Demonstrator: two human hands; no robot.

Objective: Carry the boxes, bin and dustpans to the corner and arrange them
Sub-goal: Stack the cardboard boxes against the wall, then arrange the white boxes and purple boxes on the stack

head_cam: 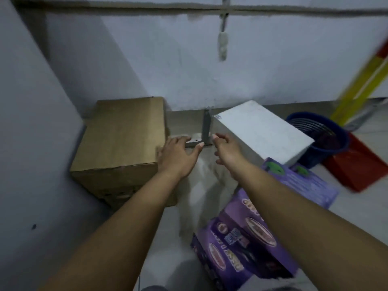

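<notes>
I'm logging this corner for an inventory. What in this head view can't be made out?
- Blue bin: contents, dark inside and partly behind the white box.
- Purple boxes: print, blurred.
- Red dustpan: handle, cut by the right edge.
- Brown box: right lower corner, behind the left hand.
- Right hand: whether it touches the white box.

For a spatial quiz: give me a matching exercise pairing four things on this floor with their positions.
Things:
1. brown cardboard box
2. white box
3. blue bin
4. red dustpan

Places:
a. far right, beside the bin
b. in the corner, by the left wall
c. behind the white box's right side
d. tilted, right of the hands

Pairs: 1-b, 2-d, 3-c, 4-a
</notes>
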